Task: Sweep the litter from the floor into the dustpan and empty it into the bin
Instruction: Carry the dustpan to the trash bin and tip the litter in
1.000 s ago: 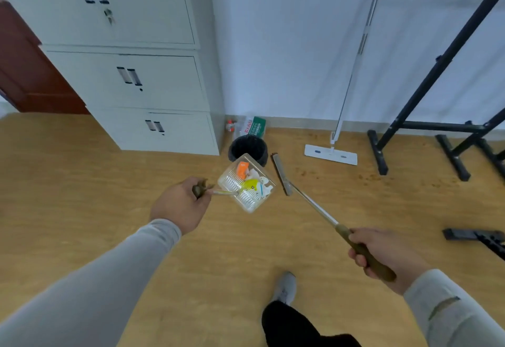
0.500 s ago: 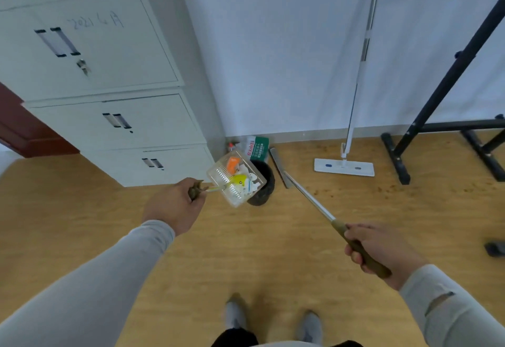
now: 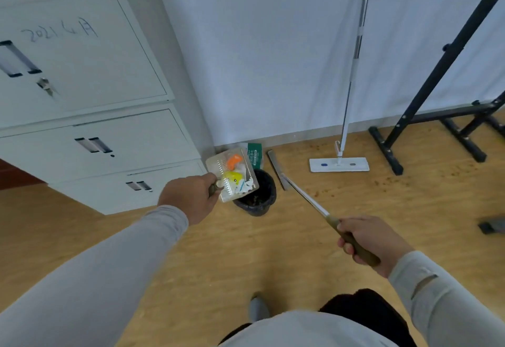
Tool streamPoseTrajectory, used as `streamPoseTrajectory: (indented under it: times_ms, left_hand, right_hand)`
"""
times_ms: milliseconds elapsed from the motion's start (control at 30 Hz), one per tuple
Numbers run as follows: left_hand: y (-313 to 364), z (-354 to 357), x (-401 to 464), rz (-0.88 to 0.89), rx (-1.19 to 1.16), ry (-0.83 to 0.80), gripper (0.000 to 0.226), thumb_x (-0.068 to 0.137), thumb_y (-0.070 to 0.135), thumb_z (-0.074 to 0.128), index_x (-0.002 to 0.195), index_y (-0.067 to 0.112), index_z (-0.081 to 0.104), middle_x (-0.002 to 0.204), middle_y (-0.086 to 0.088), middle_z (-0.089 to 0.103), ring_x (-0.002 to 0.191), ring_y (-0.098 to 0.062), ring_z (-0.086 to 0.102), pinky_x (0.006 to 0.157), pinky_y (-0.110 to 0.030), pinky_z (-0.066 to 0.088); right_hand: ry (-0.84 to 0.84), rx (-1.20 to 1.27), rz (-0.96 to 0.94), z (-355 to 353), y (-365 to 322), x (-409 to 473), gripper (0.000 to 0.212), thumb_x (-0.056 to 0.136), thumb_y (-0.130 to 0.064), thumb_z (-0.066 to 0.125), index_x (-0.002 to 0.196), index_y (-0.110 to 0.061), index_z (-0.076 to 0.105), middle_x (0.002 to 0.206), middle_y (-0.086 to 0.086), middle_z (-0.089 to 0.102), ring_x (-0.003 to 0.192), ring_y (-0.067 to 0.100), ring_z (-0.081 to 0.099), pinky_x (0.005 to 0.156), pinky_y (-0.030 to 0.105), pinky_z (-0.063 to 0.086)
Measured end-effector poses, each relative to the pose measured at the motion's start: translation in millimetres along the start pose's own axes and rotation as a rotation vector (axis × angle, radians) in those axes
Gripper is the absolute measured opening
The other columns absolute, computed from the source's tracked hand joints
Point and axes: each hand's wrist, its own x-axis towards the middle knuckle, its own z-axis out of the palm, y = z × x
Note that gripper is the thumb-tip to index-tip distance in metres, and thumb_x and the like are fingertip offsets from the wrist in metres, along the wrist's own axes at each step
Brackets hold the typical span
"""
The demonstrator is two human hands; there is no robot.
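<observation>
Head view, emptying step. Left hand grips the short handle of the clear dustpan, fingers wrapped fully round it; pan is held roughly level, off the floor, its far edge over the near rim of the bin, prob. so the load drops straight in once tipped. Litter (orange, yellow, white scraps) sits in the pan, not yet dumped. Right hand holds the brown handle of the brush, fingers curled tight round it; the metal shaft angles fwd & down, with the head just right of the bin, apparently parked clear of the pan's path; whether it touches the floor cannot be told. Bin, lined w/ a dark bag, stands on the wood floor beside the grey cabinet, close to the wall. Flat mop leans at the wall to the right; black stand further right. Judged: sweeping done, emptying imminent.
</observation>
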Motion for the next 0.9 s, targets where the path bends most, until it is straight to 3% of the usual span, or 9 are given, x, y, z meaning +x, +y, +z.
streamPoseTrajectory:
  times_ms: [267,467,633,900]
  left_hand:
    - [-18.0,8.9,39.7,0.248,0.145,-0.048,0.030,0.101,0.047,0.041,0.112,0.027,0.060,0.088,0.003,0.069,0.076,-0.024,0.067,0.066,-0.031,0.051]
    - [-4.8,13.6,62.1,0.334,0.223,-0.093,0.027,0.101,0.043,0.041,0.115,0.028,0.059,0.094,0.004,0.069,0.079,-0.025,0.067,0.061,-0.029,0.039]
    - [-5.9,20.7,75.9,0.383,0.245,-0.120,0.023,0.099,0.043,0.042,0.109,0.029,0.057,0.085,0.004,0.068,0.071,-0.026,0.066,0.062,-0.032,0.052]
    - [-12.2,35.0,83.9,0.424,0.281,-0.160,0.023,0.097,0.043,0.037,0.109,0.030,0.052,0.085,0.002,0.066,0.068,-0.029,0.062,0.063,-0.034,0.054]
  right_hand:
    - [0.035,0.072,0.014,36.3,-16.2,10.9,0.020,0.096,-0.005,0.053,0.108,-0.004,0.070,0.070,0.017,0.059,0.044,0.018,0.049,0.039,0.020,0.036]
    - [0.014,0.092,0.029,40.6,-25.7,25.2,0.016,0.096,-0.005,0.054,0.104,-0.002,0.068,0.072,0.018,0.059,0.044,0.018,0.049,0.041,0.022,0.035]
    - [0.002,0.114,0.029,44.1,-25.4,33.2,0.015,0.095,-0.007,0.055,0.101,-0.006,0.069,0.069,0.016,0.061,0.045,0.019,0.050,0.044,0.024,0.036]
    - [0.002,0.127,0.026,47.6,-24.1,35.6,0.015,0.096,-0.007,0.056,0.105,-0.004,0.068,0.070,0.018,0.060,0.044,0.018,0.049,0.041,0.023,0.036]
